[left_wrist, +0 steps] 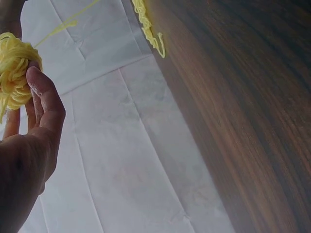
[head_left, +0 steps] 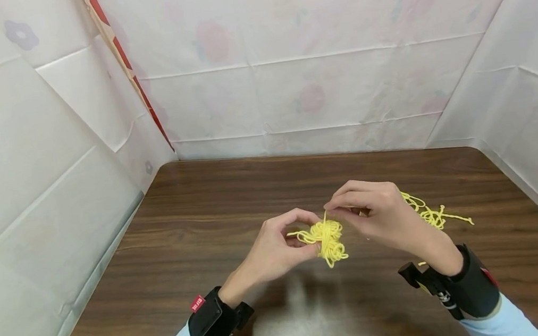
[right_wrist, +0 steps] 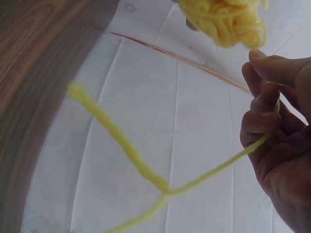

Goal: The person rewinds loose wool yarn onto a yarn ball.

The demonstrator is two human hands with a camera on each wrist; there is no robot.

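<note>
Keep your left hand (head_left: 276,250) pinching the yarn bundle (head_left: 327,240) steady while your right hand (head_left: 379,214) pinches the strand (right_wrist: 204,177) taut.

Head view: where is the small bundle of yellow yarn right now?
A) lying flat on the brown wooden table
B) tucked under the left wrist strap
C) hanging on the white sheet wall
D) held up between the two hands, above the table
D: the small bundle of yellow yarn is gripped by the left hand, while the right hand pinches a strand at its top, above the brown wooden table.
</note>
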